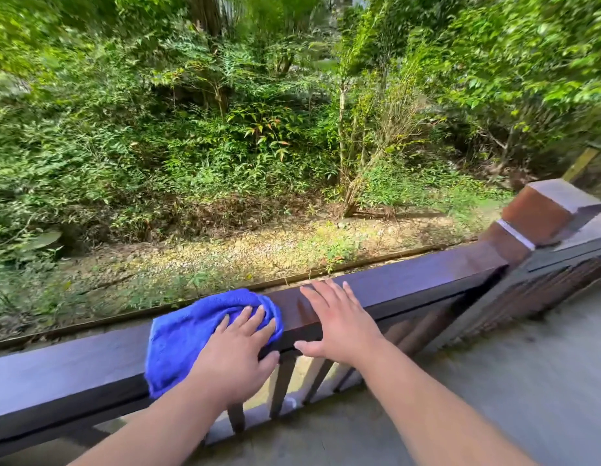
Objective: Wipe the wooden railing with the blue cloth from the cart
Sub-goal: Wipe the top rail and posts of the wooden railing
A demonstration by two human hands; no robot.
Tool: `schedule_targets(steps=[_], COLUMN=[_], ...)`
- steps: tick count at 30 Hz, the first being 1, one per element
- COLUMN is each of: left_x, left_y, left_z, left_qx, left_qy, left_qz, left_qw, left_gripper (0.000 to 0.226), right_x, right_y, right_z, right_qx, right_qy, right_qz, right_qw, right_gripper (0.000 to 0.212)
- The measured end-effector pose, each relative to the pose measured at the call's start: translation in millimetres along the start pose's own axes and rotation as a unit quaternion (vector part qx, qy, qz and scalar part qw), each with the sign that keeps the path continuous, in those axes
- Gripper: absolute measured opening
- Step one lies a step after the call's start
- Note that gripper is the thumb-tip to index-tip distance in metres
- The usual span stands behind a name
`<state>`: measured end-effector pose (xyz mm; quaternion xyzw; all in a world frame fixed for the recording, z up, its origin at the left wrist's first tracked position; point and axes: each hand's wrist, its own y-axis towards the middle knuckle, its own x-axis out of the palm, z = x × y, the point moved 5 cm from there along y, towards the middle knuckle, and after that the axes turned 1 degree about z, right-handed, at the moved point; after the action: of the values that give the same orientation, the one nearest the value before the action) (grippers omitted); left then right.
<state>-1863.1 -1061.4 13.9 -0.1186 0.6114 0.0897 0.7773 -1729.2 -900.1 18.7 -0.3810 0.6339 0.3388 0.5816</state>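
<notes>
A dark brown wooden railing runs from the lower left up to the right. On its top, left of centre, lies a bright blue cloth, draped over the near edge. My left hand presses flat on the cloth, fingers spread over it and thumb hooked on the rail's near edge. Just to the right of the cloth, my right hand rests flat on the bare rail top with its fingers apart and nothing in it. The cart is out of view.
A square wooden post with a cap ends the railing at the right. Dark balusters stand under the rail. A grey concrete floor lies on my side. Beyond the rail are gravel and dense green bushes.
</notes>
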Motion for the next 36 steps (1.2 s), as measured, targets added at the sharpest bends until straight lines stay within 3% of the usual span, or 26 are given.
schedule_targets(steps=[15, 25, 36], left_x=[13.9, 17.4, 29.9], left_y=[82.7, 128.8, 187.3], left_z=[115.8, 152.8, 213.1], left_qx=[-0.006, 0.081, 0.164], left_qy=[0.002, 0.001, -0.009], left_qz=[-0.013, -0.04, -0.058], left_qw=[1.0, 0.996, 0.985], left_gripper=[0.071, 0.074, 0.082], right_x=[-6.5, -3.5, -32.8], right_y=[5.2, 15.7, -3.4], right_z=[165.3, 177.6, 271.2], right_qx=[0.016, -0.027, 0.045], right_qy=[0.004, -0.018, -0.05], right_qz=[-0.023, -0.026, -0.059], right_qw=[1.0, 0.999, 0.996], right_gripper=[0.113, 0.115, 0.117])
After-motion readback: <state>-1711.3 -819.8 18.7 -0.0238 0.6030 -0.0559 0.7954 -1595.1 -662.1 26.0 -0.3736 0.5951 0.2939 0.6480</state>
